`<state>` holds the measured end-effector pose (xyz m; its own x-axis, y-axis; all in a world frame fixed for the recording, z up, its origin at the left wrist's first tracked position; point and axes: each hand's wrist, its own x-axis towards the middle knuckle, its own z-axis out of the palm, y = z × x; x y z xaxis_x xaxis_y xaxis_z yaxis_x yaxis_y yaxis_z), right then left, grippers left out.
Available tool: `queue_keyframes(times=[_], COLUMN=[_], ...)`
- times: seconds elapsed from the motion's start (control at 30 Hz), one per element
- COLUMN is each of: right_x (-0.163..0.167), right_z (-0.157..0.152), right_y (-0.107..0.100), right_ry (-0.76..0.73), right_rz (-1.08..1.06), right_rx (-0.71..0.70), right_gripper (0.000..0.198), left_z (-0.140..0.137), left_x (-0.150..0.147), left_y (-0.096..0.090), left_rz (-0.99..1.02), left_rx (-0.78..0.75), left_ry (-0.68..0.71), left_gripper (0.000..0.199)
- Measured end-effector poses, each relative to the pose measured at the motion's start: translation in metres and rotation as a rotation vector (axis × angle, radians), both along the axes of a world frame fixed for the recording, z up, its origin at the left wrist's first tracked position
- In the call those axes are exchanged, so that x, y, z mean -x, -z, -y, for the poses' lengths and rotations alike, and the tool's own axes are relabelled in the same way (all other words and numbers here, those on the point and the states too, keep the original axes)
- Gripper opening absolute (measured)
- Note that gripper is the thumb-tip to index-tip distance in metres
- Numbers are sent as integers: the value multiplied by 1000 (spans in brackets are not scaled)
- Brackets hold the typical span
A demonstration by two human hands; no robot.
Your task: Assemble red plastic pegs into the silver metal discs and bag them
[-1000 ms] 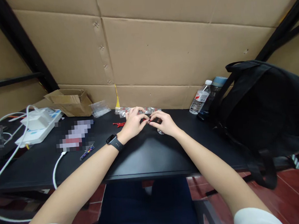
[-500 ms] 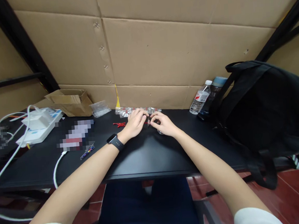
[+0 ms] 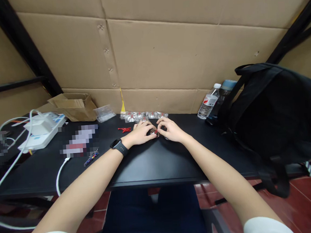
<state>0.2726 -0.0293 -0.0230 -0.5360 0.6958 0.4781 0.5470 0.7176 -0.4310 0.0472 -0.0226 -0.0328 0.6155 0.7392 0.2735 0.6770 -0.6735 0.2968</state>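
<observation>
At the middle of the black table my left hand (image 3: 142, 132) and my right hand (image 3: 170, 129) meet, fingers bent inward. Between the fingertips is a small, shiny round piece with a red cord (image 3: 153, 131); its exact kind is too small to make out. Both hands pinch it, the left from its side and the right at the cord end. Just behind the hands lies a row of small clear packets (image 3: 131, 117) with red bits inside. Left of my left hand rests a little heap of red cords (image 3: 124, 129).
At the left are a white power strip (image 3: 42, 134) with cables, a blurred phone (image 3: 82, 139), a patterned strap (image 3: 91, 158), an open cardboard box (image 3: 75, 107) and a clear plastic bag (image 3: 105, 113). A water bottle (image 3: 209, 102) and a black backpack (image 3: 276, 117) stand on the right.
My left hand has lowered slightly and turned, its thumb now stretched toward the right hand. The round piece has tilted between the fingers. More of the packets behind show.
</observation>
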Motion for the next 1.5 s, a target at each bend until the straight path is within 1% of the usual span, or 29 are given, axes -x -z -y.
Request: queue_keyframes(times=[0.1, 0.17, 0.2, 0.3, 0.33, 0.4, 0.47, 0.57, 0.63, 0.77, 0.87, 0.97, 1.1, 1.2, 1.27, 1.33, 1.4, 1.5], right_x=[-1, -3, -4, -14, -19, -30, -40, -49, -52, -56, -57, -55, -51, -50, -51, -53, -54, -55], right_z=[0, 0, 0, 0, -1, -2, -4, -5, -6, -7, -7, -7, -5, -4, -4, -4, -4, -3], right_y=[1, -1, -2, -10, -13, -18, -22, -24, -25, -25, -25, -25, -26, -27, -27, -27, -27, -29], right_ry=[-13, -29, -37, -29, -21, -18, -49, -117, -121, -57, -23, -21, -35, -30, -36, -50, -52, -45], right_rz=[54, 87, 101, 151, 172, 219, 254, 267, 276, 328, 340, 338, 318, 306, 295, 278, 263, 253], right_rx=[7, 16, 24, 67, 89, 147, 239, 412, 461, 456, 451, 442, 448, 448, 441, 423, 393, 372], right_gripper=[9, 10, 9, 3, 7, 19, 31, 47, 52, 51, 52, 50, 41, 40, 39, 39, 38, 37], left_z=[-13, -26, -33, -52, -56, -63, -67, -69, -69, -70, -69, -65, -59, -56, -53, -48, -41, -26], left_x=[24, 51, 67, 113, 125, 142, 147, 145, 142, 144, 143, 135, 121, 113, 107, 97, 82, 56], left_y=[-10, -17, -19, -19, -17, -11, -5, 1, 2, 2, 3, 4, 3, -3, -7, -12, -17, -23], left_rz=[-41, -95, -128, -130, -113, -63, 22, 121, 112, 27, -4, -47, -106, -68, 23, 142, 237, 306], left_rx=[-56, -97, -95, 19, 61, 156, 225, 276, 276, 199, 182, 165, 129, 81, 26, -19, -34, -45], left_ry=[-28, -100, -146, -259, -272, -232, -188, -154, -158, -270, -340, -422, -492, -506, -436, -287, -130, 25], left_gripper=[31, 25, 23, 27, 29, 30, 33, 40, 39, 34, 33, 32, 39, 44, 40, 34, 30, 25])
